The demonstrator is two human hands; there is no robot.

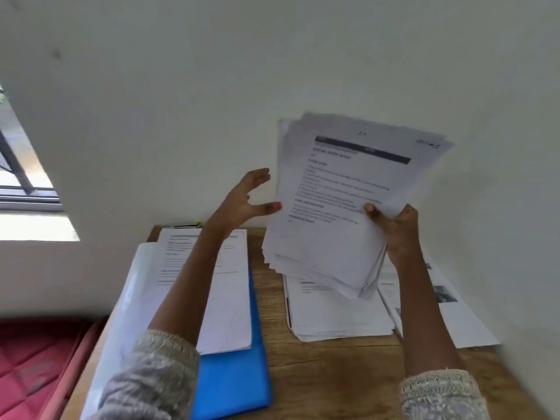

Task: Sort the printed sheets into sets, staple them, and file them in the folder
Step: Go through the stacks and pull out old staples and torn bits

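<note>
Nearest, a blue folder (233, 374) lies open on the wooden table (318, 374), with a set of printed sheets (224, 298) resting on it; to its right sits a second pile of sheets (333, 316), and beside that more pages bearing photos (460, 316). Above them the right hand (400, 234) grips a thick, fanned stack of sheets (348, 207) by its lower right edge, lifted clear of the table; the left hand (242, 201) is spread wide, holding nothing (its thumb sits at the stack's left edge, contact unclear). Behind is a pale wall; a window (18, 177) shows far left.
</note>
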